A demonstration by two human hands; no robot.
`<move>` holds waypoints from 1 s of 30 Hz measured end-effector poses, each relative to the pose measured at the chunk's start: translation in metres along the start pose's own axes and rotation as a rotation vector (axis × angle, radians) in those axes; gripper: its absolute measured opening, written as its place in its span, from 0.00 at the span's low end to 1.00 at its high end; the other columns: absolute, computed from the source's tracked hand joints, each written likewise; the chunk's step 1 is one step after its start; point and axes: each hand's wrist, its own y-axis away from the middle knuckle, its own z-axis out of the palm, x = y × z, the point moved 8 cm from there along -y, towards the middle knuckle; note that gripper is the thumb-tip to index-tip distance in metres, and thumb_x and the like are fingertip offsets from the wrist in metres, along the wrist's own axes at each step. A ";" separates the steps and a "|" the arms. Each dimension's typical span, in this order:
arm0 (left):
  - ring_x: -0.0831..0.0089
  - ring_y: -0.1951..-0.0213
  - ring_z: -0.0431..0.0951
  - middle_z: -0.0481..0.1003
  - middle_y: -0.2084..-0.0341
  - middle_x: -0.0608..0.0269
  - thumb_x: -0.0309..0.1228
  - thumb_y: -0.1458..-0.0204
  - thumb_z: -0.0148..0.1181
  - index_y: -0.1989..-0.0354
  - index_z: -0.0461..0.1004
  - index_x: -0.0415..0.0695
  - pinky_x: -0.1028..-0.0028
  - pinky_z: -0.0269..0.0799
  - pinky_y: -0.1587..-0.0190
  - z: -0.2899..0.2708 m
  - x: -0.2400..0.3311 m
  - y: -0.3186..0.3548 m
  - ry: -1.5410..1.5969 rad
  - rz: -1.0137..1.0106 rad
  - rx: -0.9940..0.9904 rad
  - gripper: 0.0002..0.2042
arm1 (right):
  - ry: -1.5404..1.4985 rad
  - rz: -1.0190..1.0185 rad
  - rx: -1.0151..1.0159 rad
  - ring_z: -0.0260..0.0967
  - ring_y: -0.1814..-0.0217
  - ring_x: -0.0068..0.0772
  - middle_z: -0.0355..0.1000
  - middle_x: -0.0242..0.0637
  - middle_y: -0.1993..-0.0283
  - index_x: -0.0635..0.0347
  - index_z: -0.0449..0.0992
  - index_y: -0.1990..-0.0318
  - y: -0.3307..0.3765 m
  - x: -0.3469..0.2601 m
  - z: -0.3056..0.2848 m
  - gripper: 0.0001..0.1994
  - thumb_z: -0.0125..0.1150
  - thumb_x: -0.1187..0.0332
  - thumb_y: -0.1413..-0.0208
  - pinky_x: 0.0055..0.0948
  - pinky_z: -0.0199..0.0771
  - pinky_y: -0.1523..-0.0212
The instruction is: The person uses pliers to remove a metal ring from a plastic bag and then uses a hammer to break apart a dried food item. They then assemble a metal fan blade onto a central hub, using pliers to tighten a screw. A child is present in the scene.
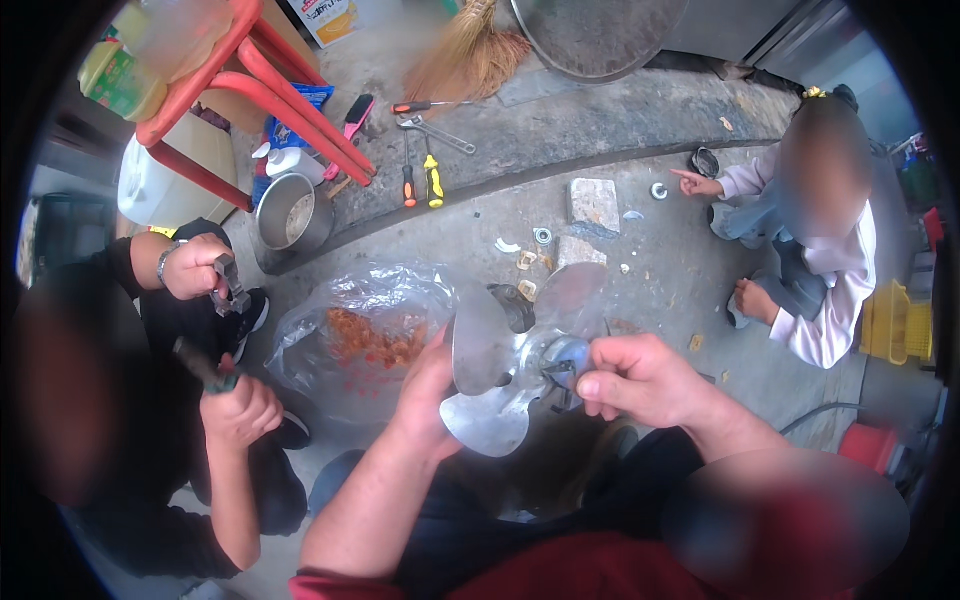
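A silver metal fan blade [490,420] with several broad vanes is held up in front of my lap. My left hand [425,395] grips it from the left side, its fingers partly hidden behind the vanes. At the hub, the thumb and fingers of my right hand [640,375] pinch a shiny round blue-grey piece [566,360]; its exact kind is unclear. Behind the fan blade shows part of a dark round body [514,306], mostly covered by the vanes. A clear plastic bag [300,325] with orange-brown bits inside lies just left of my left hand.
At left, a person's hands hold a metal clamp-like part [232,285] and a green-handled tool [205,365]. Another person crouches at right, a hand [700,184] pointing. An adjustable wrench [437,133], screwdrivers [433,180], a metal pot [293,222], concrete blocks [594,205] and a red stool [200,90] stand or lie beyond.
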 end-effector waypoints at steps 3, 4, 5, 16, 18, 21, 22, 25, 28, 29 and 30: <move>0.71 0.58 0.76 0.74 0.57 0.60 0.33 0.44 0.53 0.46 0.68 0.41 0.71 0.72 0.56 0.000 -0.002 0.001 -0.028 -0.015 0.029 0.18 | 0.006 0.001 0.016 0.67 0.72 0.15 0.72 0.26 0.71 0.60 0.73 0.65 0.002 0.004 -0.002 0.12 0.55 0.61 0.34 0.18 0.69 0.70; 0.71 0.58 0.76 0.74 0.57 0.60 0.33 0.44 0.53 0.46 0.68 0.41 0.71 0.72 0.55 0.001 -0.002 0.001 -0.019 -0.029 0.046 0.18 | -0.012 -0.001 -0.002 0.67 0.72 0.15 0.72 0.26 0.70 0.60 0.73 0.64 0.004 0.004 -0.001 0.11 0.54 0.61 0.34 0.19 0.69 0.70; 0.71 0.57 0.75 0.74 0.57 0.60 0.33 0.44 0.53 0.46 0.67 0.41 0.71 0.72 0.55 0.002 -0.002 0.002 -0.010 -0.043 0.063 0.18 | -0.031 -0.002 -0.019 0.67 0.71 0.16 0.73 0.27 0.70 0.60 0.72 0.64 0.005 0.003 0.000 0.11 0.54 0.62 0.34 0.19 0.69 0.69; 0.70 0.57 0.76 0.74 0.58 0.58 0.31 0.47 0.52 0.47 0.68 0.39 0.70 0.72 0.54 0.004 -0.004 0.005 -0.001 -0.092 0.023 0.19 | -0.101 0.020 -0.107 0.66 0.75 0.15 0.75 0.30 0.69 0.59 0.73 0.62 0.003 0.012 0.007 0.11 0.54 0.60 0.34 0.19 0.68 0.74; 0.70 0.57 0.76 0.74 0.58 0.58 0.30 0.47 0.52 0.47 0.68 0.39 0.70 0.72 0.54 0.002 -0.007 0.003 0.010 -0.105 0.027 0.19 | -0.074 0.052 -0.110 0.66 0.76 0.16 0.75 0.30 0.70 0.59 0.73 0.62 0.003 0.012 0.009 0.12 0.55 0.59 0.34 0.19 0.68 0.75; 0.70 0.56 0.75 0.74 0.57 0.59 0.30 0.48 0.52 0.46 0.67 0.39 0.70 0.72 0.54 0.002 -0.007 0.001 0.007 -0.086 0.001 0.20 | 0.017 0.056 -0.086 0.66 0.77 0.16 0.74 0.29 0.71 0.59 0.74 0.62 0.004 0.008 0.008 0.13 0.55 0.58 0.34 0.19 0.68 0.76; 0.70 0.56 0.75 0.74 0.57 0.59 0.30 0.48 0.52 0.45 0.67 0.39 0.71 0.72 0.53 0.002 -0.007 0.001 -0.002 -0.088 0.005 0.20 | 0.032 0.061 -0.075 0.66 0.77 0.16 0.74 0.29 0.71 0.58 0.75 0.62 0.005 0.009 0.008 0.13 0.55 0.57 0.34 0.19 0.68 0.75; 0.71 0.56 0.75 0.74 0.57 0.59 0.31 0.48 0.52 0.44 0.66 0.39 0.71 0.71 0.53 0.005 -0.006 0.006 -0.040 -0.105 0.050 0.21 | 0.056 0.047 -0.080 0.67 0.76 0.18 0.73 0.29 0.71 0.60 0.75 0.61 0.007 0.009 0.007 0.14 0.52 0.58 0.33 0.19 0.68 0.74; 0.71 0.56 0.75 0.73 0.56 0.59 0.31 0.48 0.52 0.43 0.66 0.39 0.71 0.72 0.53 0.006 -0.004 0.011 -0.023 -0.092 0.035 0.22 | 0.056 -0.007 -0.147 0.68 0.74 0.20 0.74 0.31 0.71 0.63 0.74 0.60 0.011 0.003 0.009 0.14 0.50 0.61 0.33 0.21 0.69 0.72; 0.71 0.56 0.75 0.73 0.56 0.59 0.31 0.47 0.52 0.43 0.66 0.40 0.71 0.72 0.53 0.005 -0.003 0.012 -0.023 -0.092 0.042 0.22 | 0.068 -0.017 -0.159 0.68 0.74 0.20 0.73 0.31 0.71 0.63 0.74 0.60 0.011 0.002 0.010 0.13 0.49 0.61 0.32 0.21 0.69 0.72; 0.71 0.56 0.75 0.73 0.56 0.59 0.31 0.47 0.52 0.43 0.66 0.40 0.71 0.72 0.53 0.004 -0.003 0.012 -0.022 -0.092 0.048 0.22 | 0.080 -0.028 -0.171 0.68 0.74 0.20 0.73 0.30 0.71 0.63 0.73 0.60 0.012 0.000 0.011 0.13 0.49 0.62 0.32 0.21 0.69 0.72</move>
